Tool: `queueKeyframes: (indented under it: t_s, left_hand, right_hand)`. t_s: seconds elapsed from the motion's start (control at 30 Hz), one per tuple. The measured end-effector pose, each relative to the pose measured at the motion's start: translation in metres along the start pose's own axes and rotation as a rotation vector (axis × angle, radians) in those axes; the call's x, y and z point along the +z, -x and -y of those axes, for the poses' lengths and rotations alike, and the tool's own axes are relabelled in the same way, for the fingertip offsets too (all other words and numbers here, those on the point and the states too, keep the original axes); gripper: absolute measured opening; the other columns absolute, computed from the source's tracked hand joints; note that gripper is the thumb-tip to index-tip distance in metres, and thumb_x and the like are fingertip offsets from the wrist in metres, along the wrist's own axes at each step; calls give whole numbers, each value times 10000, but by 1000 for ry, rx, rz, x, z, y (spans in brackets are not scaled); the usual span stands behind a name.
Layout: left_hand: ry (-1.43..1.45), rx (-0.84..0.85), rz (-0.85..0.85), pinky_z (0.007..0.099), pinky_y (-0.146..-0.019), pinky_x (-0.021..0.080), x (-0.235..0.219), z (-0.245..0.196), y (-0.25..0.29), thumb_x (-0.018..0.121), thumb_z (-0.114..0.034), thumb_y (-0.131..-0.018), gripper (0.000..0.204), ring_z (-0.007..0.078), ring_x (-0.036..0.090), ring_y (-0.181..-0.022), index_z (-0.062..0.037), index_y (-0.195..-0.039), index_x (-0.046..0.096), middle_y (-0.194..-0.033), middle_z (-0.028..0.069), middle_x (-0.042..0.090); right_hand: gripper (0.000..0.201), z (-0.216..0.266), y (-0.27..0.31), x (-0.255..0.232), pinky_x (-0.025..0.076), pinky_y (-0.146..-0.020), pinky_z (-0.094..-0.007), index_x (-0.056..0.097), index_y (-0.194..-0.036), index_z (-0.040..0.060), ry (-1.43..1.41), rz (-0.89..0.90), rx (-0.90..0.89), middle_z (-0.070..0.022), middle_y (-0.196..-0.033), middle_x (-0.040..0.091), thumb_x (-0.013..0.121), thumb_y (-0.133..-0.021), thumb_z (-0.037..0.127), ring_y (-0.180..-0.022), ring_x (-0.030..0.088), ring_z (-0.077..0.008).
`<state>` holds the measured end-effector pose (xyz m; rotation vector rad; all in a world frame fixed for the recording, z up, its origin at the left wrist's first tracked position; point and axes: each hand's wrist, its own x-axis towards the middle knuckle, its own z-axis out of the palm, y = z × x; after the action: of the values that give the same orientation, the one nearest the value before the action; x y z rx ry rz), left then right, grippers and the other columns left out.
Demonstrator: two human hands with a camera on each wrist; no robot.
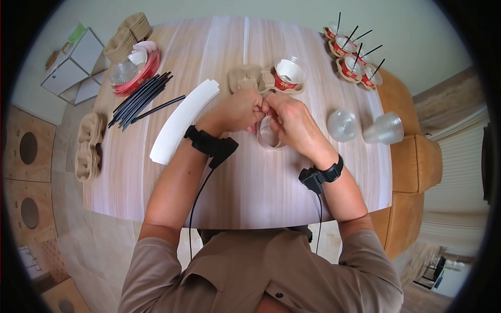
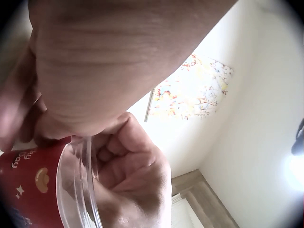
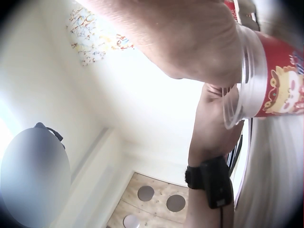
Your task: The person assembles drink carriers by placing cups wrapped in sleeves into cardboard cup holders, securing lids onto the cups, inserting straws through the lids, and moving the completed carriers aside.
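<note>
A clear plastic cup [image 1: 270,140] lies between the two hands near the middle of the table. The wrist views show a red printed sleeve [image 2: 33,183] around it, with its clear rim [image 3: 237,102] bare. My left hand [image 1: 241,110] grips at the cup's far left side, fingers curled. From the right, my right hand [image 1: 295,122] holds it with bent fingers, the fingertips of both hands meeting at the far side. What exactly the fingertips pinch is hidden. Just beyond stands a cardboard carrier [image 1: 244,78] holding one red-sleeved cup [image 1: 287,75].
White paper strips [image 1: 182,122], black straws [image 1: 138,101] and red sleeves [image 1: 148,70] lie on the left. Stacked carriers [image 1: 88,148] stand at the left edge. Clear lids [image 1: 343,125] and stacked cups [image 1: 385,129] are on the right; filled carriers [image 1: 350,67] stand far right.
</note>
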<state>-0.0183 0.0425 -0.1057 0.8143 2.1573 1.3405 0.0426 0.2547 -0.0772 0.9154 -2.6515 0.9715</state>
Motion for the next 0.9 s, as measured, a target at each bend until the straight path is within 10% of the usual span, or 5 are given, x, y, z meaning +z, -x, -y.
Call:
queueKeyframes:
  t_s: [0.23, 0.67, 0.83, 0.9]
  left_hand:
    - [168, -30, 38, 279, -693, 584, 4, 0, -2, 654, -129, -1130, 163, 62, 658, -872, -49, -1250, 729, -1016, -35, 727]
    - [161, -85, 2, 291, -682, 572, -22, -16, 13, 729, -117, -1071, 300, 93, 692, -854, -46, -1362, 716, -972, 20, 718]
    - [-700, 95, -969, 368, -734, 586, -32, 38, 1, 723, -117, -1034, 443, 176, 721, -746, -91, -1476, 718, -874, 89, 702]
    - [-658, 109, -914, 375, -752, 590, -35, 62, -4, 706, -114, -1037, 492, 195, 716, -721, -84, -1528, 686, -856, 94, 692]
  right_hand:
    - [354, 6, 2, -3, 612, -880, -501, 746, -1172, 21, -62, -24, 45, -182, -1056, 653, 676, -859, -130, -981, 715, -441]
    - [163, -6, 2, -3, 602, -847, -510, 769, -1035, -22, 93, -6, -1, -194, -963, 743, 750, -879, -67, -954, 745, -424]
    - [131, -7, 1, -6, 600, -835, -505, 788, -1016, -10, 100, 9, 14, -194, -942, 755, 770, -891, -43, -936, 752, -417]
    - [130, -11, 0, -6, 601, -838, -504, 796, -1013, -5, 99, 16, 19, -198, -945, 763, 765, -893, -43, -943, 753, -419]
